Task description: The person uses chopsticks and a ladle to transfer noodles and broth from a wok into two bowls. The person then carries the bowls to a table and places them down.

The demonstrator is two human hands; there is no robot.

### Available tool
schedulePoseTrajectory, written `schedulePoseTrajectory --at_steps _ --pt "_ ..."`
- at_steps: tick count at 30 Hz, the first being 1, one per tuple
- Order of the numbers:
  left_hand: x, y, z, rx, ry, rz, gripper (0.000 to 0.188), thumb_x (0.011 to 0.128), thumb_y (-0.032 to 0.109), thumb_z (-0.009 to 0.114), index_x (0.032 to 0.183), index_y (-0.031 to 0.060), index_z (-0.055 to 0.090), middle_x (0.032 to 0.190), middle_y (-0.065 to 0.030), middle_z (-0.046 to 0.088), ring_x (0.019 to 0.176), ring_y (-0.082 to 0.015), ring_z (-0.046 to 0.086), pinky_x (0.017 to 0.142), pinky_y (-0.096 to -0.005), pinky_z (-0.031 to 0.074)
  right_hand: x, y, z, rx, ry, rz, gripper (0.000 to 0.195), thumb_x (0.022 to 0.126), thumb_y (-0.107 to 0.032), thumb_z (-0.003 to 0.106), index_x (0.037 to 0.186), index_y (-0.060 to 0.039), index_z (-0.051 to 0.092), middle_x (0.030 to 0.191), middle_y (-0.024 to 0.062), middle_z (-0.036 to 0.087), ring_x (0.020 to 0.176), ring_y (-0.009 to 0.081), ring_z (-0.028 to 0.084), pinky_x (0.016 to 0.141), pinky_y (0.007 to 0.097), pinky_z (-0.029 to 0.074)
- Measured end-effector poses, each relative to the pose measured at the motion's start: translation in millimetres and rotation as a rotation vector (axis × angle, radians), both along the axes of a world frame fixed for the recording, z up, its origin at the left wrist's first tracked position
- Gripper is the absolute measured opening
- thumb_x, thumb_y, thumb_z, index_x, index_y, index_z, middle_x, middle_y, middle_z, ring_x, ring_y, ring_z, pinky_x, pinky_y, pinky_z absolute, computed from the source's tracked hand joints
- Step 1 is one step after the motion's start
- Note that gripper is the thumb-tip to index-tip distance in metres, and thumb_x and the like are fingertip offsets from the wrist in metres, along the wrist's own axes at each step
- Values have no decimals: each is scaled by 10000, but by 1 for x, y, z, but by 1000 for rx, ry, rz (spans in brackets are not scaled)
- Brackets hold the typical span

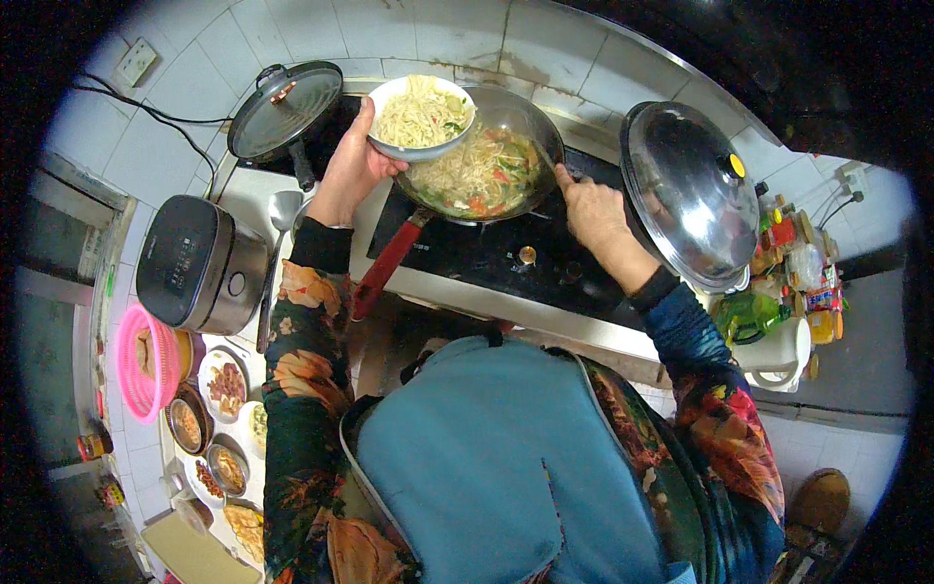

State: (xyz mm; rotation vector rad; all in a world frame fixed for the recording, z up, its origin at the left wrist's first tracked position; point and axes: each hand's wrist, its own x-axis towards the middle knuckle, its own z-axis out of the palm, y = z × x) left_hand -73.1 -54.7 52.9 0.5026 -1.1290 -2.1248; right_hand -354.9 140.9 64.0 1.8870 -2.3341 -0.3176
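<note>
My left hand [355, 163] grips a white bowl [414, 150] by its side, thumb over the rim. Noodles [419, 113] with bits of greens fill it. The bowl is held above the left part of a wok [534, 115], whose red handle [390, 266] points toward me. Inside the wok, noodles with tomato and greens [496, 175] sit in broth. At the wok's right rim, my right hand [595, 212] is closed around a thin utensil [543, 155] that reaches into the food. Its exact kind is hard to tell.
A lidded frying pan [284, 109] stands back left, near a rice cooker [201, 263] and a spatula [273, 248]. Several dishes of food, including a plate of meat [225, 387], and a pink basket [146, 358] line the left counter. A large domed lid [693, 197] and bottles [751, 314] stand right.
</note>
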Motion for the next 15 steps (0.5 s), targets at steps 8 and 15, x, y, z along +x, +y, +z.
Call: schedulePoseTrajectory --at_steps 8,15 --pt "-1 19 -4 36 -38 127 574 940 543 347 1229 62 466 961 -103 643 606 -162 625 481 -247 510 -34 23 54 161 -1328 -407 438 842 -66 548 1272 -10 485 648 48 585 392 91 496 325 213 360" --pt "11 11 -23 42 -93 127 567 942 549 337 1221 78 483 944 -79 654 586 -130 619 484 -227 498 -43 25 101 181 -1571 -391 371 857 -101 540 1223 -40 531 660 34 594 390 68 465 326 198 341"
